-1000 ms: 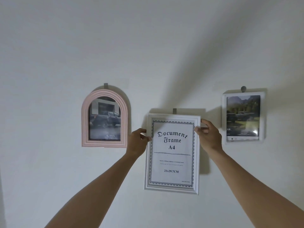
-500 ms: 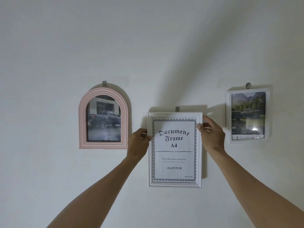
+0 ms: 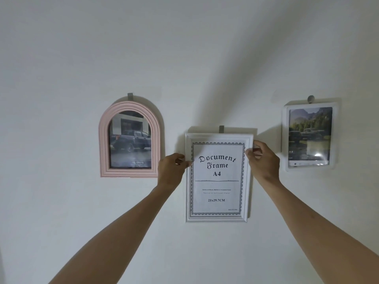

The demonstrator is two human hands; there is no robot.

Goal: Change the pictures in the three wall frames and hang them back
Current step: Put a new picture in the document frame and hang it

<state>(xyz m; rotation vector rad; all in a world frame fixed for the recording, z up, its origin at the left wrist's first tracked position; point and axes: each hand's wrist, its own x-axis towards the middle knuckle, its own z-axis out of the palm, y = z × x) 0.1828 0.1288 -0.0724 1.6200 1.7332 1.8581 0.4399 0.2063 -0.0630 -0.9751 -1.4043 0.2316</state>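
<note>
Pink arched frame [image 3: 131,139] beside left hand [image 3: 171,169]

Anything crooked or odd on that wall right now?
The white document frame, held at its sides by the left hand and right hand, shows only its stock "Document Frame A4" insert. The pink arched frame and small white frame show vehicle photos. None hangs noticeably askew.
</note>
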